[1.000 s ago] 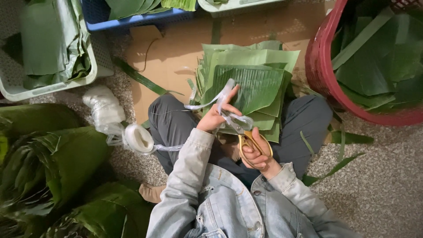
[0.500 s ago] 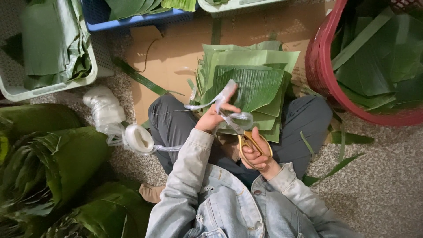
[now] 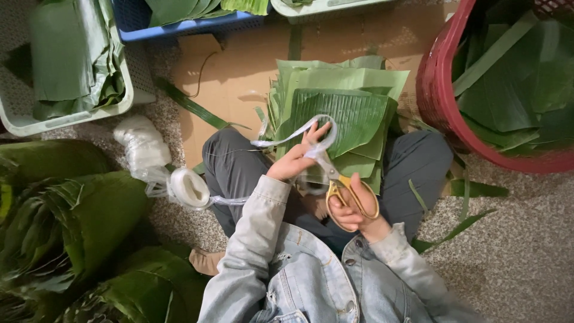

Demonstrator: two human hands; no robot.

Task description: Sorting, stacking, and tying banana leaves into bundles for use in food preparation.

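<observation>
My left hand (image 3: pixel 297 157) pinches a loop of clear plastic string (image 3: pixel 291 136) and holds it up over my lap. My right hand (image 3: pixel 353 210) grips yellow-handled scissors (image 3: pixel 342 186), whose blades point up at the string by my left fingers. The string runs left across my knee to a white spool (image 3: pixel 188 187) on the floor. In front of my knees lies a stack of cut green banana leaves (image 3: pixel 344 107) on a sheet of cardboard (image 3: pixel 233 78).
A red basket (image 3: pixel 439 96) of leaves stands at the right. A pale crate (image 3: pixel 66 113) with folded leaves and a blue crate (image 3: pixel 173 27) sit at the top left. Rolled leaf bundles (image 3: pixel 66 221) lie at the left. Leaf strips (image 3: pixel 454 230) litter the speckled floor.
My left hand has shifted slightly with the string loop, and the scissors stay at the string; little else differs.
</observation>
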